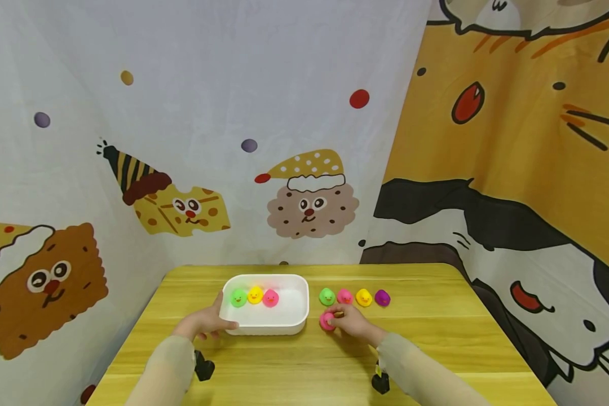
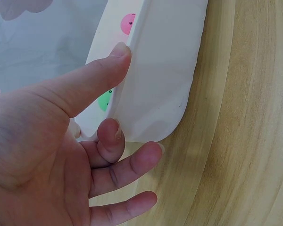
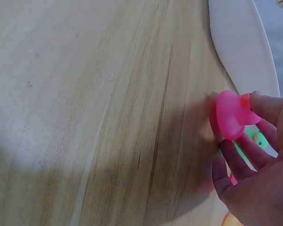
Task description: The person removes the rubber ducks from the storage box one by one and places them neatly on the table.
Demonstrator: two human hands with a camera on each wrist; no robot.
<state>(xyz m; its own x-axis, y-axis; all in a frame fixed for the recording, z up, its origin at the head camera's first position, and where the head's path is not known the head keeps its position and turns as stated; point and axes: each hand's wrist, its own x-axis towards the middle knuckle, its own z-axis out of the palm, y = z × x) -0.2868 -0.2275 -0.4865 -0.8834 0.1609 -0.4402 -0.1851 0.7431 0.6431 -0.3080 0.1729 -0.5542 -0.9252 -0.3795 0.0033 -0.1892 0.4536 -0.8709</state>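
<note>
A white plastic tub (image 1: 289,316) stands on the table with a green duck (image 1: 238,298), a yellow duck (image 1: 255,294) and a pink duck (image 1: 271,298) inside. My left hand (image 1: 208,320) holds the tub's near left corner. In the left wrist view its thumb (image 2: 115,59) lies at the rim, and the lower fingers hang free. To the right of the tub, my right hand (image 1: 352,323) pinches a pink toy duck (image 1: 327,321) between thumb and fingers. The right wrist view shows this duck (image 3: 228,115) turned sideways, its orange beak by the thumb.
Behind the right hand, a row holds a green duck (image 1: 327,296), another pink duck (image 1: 344,296), a yellow duck (image 1: 363,297) and a purple duck (image 1: 382,298). A cartoon-printed cloth (image 1: 304,84) hangs behind the wooden table (image 1: 284,366).
</note>
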